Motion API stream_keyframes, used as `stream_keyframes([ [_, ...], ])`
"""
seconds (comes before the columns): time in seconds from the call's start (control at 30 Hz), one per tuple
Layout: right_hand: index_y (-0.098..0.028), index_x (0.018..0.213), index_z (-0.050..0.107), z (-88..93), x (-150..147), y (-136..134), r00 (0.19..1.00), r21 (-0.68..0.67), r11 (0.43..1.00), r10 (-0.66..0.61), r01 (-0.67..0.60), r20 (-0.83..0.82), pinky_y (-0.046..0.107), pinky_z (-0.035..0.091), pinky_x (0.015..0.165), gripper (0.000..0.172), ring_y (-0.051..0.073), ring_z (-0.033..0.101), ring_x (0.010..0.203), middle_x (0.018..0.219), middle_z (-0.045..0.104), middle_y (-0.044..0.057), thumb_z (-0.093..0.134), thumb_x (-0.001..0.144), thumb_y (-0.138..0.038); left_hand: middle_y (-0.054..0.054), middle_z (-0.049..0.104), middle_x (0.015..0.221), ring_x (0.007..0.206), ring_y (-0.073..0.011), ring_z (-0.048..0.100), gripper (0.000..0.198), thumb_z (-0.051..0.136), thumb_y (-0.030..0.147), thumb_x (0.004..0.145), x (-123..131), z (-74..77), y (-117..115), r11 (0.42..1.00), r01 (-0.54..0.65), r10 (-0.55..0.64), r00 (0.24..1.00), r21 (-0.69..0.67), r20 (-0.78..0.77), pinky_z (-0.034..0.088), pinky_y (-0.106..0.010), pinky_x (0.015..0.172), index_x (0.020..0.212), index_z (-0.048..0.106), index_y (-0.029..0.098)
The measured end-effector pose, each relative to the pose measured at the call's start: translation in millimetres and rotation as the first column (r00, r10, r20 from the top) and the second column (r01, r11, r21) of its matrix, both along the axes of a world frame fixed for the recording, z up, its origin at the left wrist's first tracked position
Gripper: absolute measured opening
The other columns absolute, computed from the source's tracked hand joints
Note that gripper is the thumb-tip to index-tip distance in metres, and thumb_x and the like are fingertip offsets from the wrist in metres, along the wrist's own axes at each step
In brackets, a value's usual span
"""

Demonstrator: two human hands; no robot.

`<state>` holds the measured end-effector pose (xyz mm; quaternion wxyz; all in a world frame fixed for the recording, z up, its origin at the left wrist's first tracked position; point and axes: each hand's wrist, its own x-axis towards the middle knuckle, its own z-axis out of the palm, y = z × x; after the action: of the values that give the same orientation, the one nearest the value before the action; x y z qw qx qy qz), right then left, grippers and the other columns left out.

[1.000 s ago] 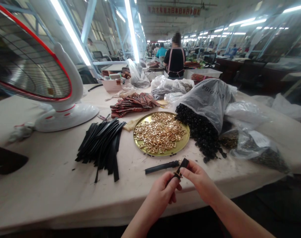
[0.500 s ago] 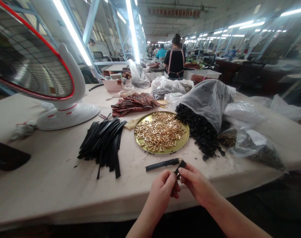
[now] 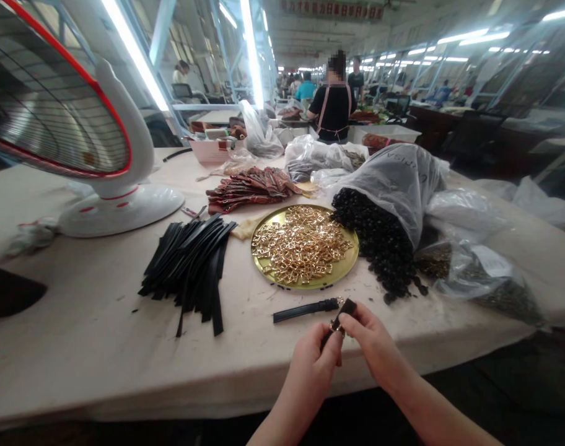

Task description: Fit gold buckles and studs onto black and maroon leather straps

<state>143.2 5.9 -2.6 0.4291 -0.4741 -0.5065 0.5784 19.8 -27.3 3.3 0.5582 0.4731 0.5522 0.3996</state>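
Observation:
Both hands grip one short black leather strap (image 3: 348,308) with a gold buckle (image 3: 337,326) on it, held above the table's near edge. My left hand (image 3: 316,354) is closed around its lower part, the thumb against the buckle. My right hand (image 3: 367,331) pinches the upper end between thumb and fingers. Just beyond the hands lies another black strap (image 3: 305,310), with a gold buckle at its right end. A round gold tray (image 3: 262,272) behind it carries a heap of gold buckles (image 3: 303,244). Part of the held strap is hidden by my fingers.
Loose black strips (image 3: 189,266) lie left of the tray, near a white fan (image 3: 124,214). Small black pieces (image 3: 385,241) spill from a plastic bag (image 3: 394,179) at right. Reddish-brown strips (image 3: 249,191) sit behind. A person (image 3: 334,105) stands farther back.
The camera view has shifted slightly. My left thumb has moved down along the buckle, and more of the strap shows below it. Both hands keep their hold.

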Motion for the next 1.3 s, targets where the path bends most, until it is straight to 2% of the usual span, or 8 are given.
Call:
stream_keyframes([
  [0.1, -0.02, 0.085, 0.051, -3.6, -4, -1, 0.988, -0.118, 0.992, 0.021, -0.04, -0.152, 0.028, 0.037, 0.061, 0.017, 0.014, 0.044, 0.064, 0.072, 0.05, 0.0, 0.05, 0.081, -0.036, 0.008, 0.04, 0.047, 0.037, -0.0061, 0.026, 0.025, 0.047, 0.042, 0.079, 3, -1.1, 4, 0.988, -0.034, 0.061, 0.982, -0.148, 0.177, 0.02, -0.019, 0.038, 0.07, 0.044, 0.019],
  [0.33, -0.02, 0.065, 0.05, -1.3, 8, 4, 0.843, 0.574, 0.814, -0.245, -0.09, 0.479, 0.034, 0.03, 0.068, 0.016, 0.018, 0.043, 0.071, 0.068, 0.049, 0.002, 0.054, 0.079, -0.027, 0.004, 0.047, 0.055, 0.051, -0.01, 0.042, 0.021, 0.048, 0.035, 0.079, 3, 2.3, 6, 0.997, -0.072, 0.073, 0.996, 0.025, -0.052, 0.033, -0.021, 0.05, 0.066, 0.048, 0.018],
  [0.47, -0.02, 0.075, 0.052, 0.4, 7, 11, 0.971, 0.245, 0.967, 0.005, -0.065, 0.238, 0.031, 0.036, 0.067, 0.016, 0.017, 0.046, 0.071, 0.071, 0.051, 0.001, 0.052, 0.082, -0.034, 0.005, 0.045, 0.051, 0.043, -0.0082, 0.035, 0.022, 0.048, 0.038, 0.078, 2, 5.8, 11, 0.996, -0.053, 0.056, 0.998, -0.066, 0.04, 0.027, -0.021, 0.043, 0.066, 0.045, 0.019],
  [0.6, -0.019, 0.087, 0.054, -1.8, 5, 10, 0.977, -0.079, 0.99, 0.103, -0.12, -0.184, 0.03, 0.039, 0.072, 0.022, 0.016, 0.05, 0.075, 0.078, 0.056, 0.0, 0.056, 0.08, -0.04, 0.008, 0.038, 0.047, 0.039, -0.0059, 0.025, 0.022, 0.049, 0.038, 0.075, 5, 8.2, 11, 0.966, -0.034, 0.106, 0.956, -0.258, 0.272, 0.017, -0.019, 0.039, 0.067, 0.04, 0.02],
  [0.73, -0.02, 0.081, 0.053, -4.9, 8, 4, 0.995, 0.119, 0.992, 0.034, -0.045, 0.093, 0.03, 0.038, 0.066, 0.019, 0.016, 0.048, 0.071, 0.074, 0.055, 0.001, 0.052, 0.082, -0.039, 0.007, 0.04, 0.049, 0.04, -0.0071, 0.028, 0.022, 0.046, 0.038, 0.078, 9, 7.9, 6, 0.982, -0.051, 0.083, 0.982, -0.184, 0.172, 0.021, -0.02, 0.041, 0.067, 0.042, 0.02],
  [0.87, -0.02, 0.066, 0.048, -7.2, 11, 3, 0.767, 0.616, 0.772, -0.297, -0.158, 0.568, 0.033, 0.032, 0.065, 0.017, 0.018, 0.043, 0.069, 0.069, 0.049, 0.003, 0.049, 0.082, -0.025, 0.002, 0.051, 0.061, 0.057, -0.0116, 0.047, 0.018, 0.045, 0.032, 0.082, 9, 7.0, 3, 0.998, -0.041, 0.048, 0.99, 0.055, -0.131, 0.036, -0.022, 0.056, 0.072, 0.05, 0.018],
  [1.0, -0.019, 0.073, 0.051, -6.3, 14, 0, 0.699, 0.697, 0.646, -0.341, -0.312, 0.629, 0.034, 0.033, 0.067, 0.012, 0.019, 0.045, 0.071, 0.07, 0.051, 0.004, 0.047, 0.084, -0.02, 0.002, 0.052, 0.06, 0.053, -0.011, 0.047, 0.02, 0.043, 0.034, 0.084, 2, 3.4, 2, 0.998, 0.003, 0.007, 0.985, 0.056, -0.17, 0.036, -0.022, 0.053, 0.073, 0.05, 0.019],
  [1.3, -0.02, 0.08, 0.053, 5.8, 11, -17, 0.908, 0.457, 0.857, 0.029, -0.237, 0.417, 0.028, 0.04, 0.064, 0.014, 0.017, 0.052, 0.072, 0.076, 0.056, 0.003, 0.042, 0.088, -0.022, 0.004, 0.055, 0.061, 0.039, -0.0082, 0.04, 0.036, 0.052, 0.036, 0.077, -11, -5.8, 2, 1.0, -0.002, 0.002, 1.0, -0.011, -0.003, 0.031, -0.019, 0.038, 0.108, 0.045, 0.018],
])
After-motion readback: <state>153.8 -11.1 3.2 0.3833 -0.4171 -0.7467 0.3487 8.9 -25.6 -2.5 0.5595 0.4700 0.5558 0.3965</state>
